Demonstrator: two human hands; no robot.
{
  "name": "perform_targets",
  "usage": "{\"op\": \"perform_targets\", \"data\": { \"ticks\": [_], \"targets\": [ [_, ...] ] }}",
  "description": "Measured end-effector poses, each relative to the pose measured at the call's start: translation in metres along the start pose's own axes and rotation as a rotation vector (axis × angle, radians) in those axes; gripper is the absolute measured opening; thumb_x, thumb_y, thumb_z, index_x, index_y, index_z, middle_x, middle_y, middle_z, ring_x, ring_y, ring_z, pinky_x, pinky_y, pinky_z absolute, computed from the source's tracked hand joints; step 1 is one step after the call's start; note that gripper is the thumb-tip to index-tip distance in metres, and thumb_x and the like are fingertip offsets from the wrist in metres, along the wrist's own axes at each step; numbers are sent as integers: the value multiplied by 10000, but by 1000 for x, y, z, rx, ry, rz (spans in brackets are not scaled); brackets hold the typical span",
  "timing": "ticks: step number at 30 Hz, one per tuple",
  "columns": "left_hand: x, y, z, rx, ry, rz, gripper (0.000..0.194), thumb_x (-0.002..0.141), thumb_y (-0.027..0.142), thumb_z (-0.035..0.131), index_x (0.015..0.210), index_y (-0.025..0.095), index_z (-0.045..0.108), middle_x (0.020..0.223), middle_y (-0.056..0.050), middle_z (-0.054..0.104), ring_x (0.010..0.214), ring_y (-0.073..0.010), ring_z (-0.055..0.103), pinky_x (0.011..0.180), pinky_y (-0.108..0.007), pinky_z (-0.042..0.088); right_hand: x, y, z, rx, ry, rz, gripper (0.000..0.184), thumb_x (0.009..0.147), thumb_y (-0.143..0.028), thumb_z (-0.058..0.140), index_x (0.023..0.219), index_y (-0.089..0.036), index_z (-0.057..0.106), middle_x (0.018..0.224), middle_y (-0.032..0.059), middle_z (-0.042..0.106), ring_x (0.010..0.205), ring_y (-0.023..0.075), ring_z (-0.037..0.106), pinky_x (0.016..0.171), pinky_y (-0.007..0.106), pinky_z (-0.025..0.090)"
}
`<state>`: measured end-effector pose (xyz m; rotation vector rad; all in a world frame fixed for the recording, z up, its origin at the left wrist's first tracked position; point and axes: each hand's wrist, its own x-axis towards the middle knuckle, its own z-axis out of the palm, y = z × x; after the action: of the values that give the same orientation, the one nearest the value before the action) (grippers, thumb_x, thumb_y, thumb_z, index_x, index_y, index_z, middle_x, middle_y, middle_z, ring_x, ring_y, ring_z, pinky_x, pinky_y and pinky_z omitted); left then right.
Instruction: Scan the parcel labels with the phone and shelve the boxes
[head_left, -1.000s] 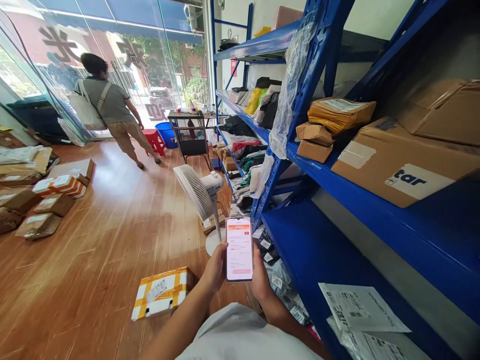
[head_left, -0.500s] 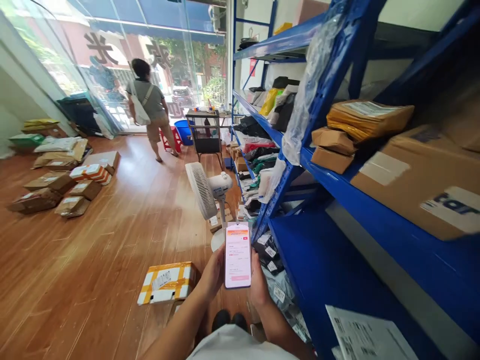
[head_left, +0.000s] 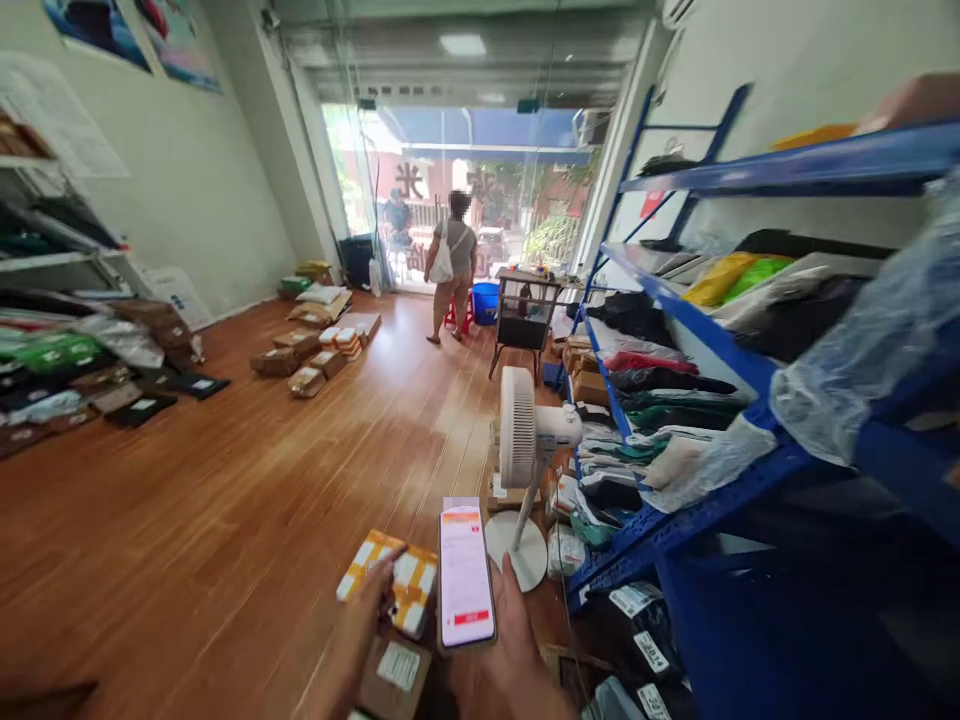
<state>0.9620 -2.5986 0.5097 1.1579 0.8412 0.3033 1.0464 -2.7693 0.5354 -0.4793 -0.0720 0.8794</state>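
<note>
A smartphone (head_left: pixel 465 580) with a lit white, orange and red screen is in my right hand (head_left: pixel 514 625), which grips it from the right side. My left hand (head_left: pixel 379 585) is off the phone, to its left, with the index finger stretched out and the other fingers partly bent and hard to see. It holds nothing. Below it in the view, on the floor, lies a white box with orange tape (head_left: pixel 412 590). Closer to me sits a brown carton (head_left: pixel 395 672) with a white label.
A white standing fan (head_left: pixel 519 430) is ahead, its cord running on the floor. Blue shelving (head_left: pixel 675 545) with bagged parcels lines the right side. Cartons (head_left: pixel 307 350) and a parcel pile (head_left: pixel 67 370) lie left. A person (head_left: pixel 452 260) stands by the glass front near a chair (head_left: pixel 521 320).
My view has swung left. My left hand has let go of the phone and moved left of it. The phone stays in my right hand, and its screen content differs.
</note>
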Motion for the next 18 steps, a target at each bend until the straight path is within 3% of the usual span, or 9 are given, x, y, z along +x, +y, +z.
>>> {"op": "perform_targets", "data": {
  "ticks": [5, 8, 10, 14, 18],
  "targets": [
    [26, -10, -93, -97, 333, -28, 901, 451, 587, 804, 1204, 125, 624, 593, 83, 359, 539, -73, 309, 478, -165, 251, 39, -14, 0, 32, 9, 113, 526, 831, -611, 686, 1203, -240, 665, 1144, 90, 769, 1046, 310, 712, 882, 475, 561],
    [38, -23, -118, -122, 450, -64, 871, 466, 554, 790, 1209, 130, 623, 600, 83, 377, 543, -75, 321, 489, -170, 278, 64, -28, -2, 62, -53, 233, 506, 851, -596, 672, 1240, -275, 627, 1239, 90, 729, 1128, 338, 678, 812, 471, 586],
    [51, -25, -115, -139, 467, -77, 851, 475, 529, 793, 1213, 140, 623, 598, 83, 387, 545, -78, 335, 496, -174, 298, 84, -34, -2, 44, -97, 291, 498, 866, -596, 654, 1255, -290, 602, 1234, 85, 729, 1086, 327, 698, 733, 439, 608],
    [84, -20, -86, -234, 442, -56, 766, 486, 473, 819, 1164, 163, 643, 602, 75, 405, 546, -83, 366, 495, -180, 312, 131, -42, 0, -107, -172, 347, 566, 879, -630, 610, 1268, -221, 572, 1065, 133, 773, 791, 290, 763, 472, 305, 584],
    [108, -28, -73, -264, 491, -31, 616, 544, 514, 792, 1069, 212, 675, 650, 41, 459, 556, -108, 434, 501, -227, 360, 174, -51, 5, -187, -272, 349, 633, 847, -644, 645, 1318, -238, 525, 1065, 138, 767, 754, 298, 762, 402, 296, 579]
  ]
}}
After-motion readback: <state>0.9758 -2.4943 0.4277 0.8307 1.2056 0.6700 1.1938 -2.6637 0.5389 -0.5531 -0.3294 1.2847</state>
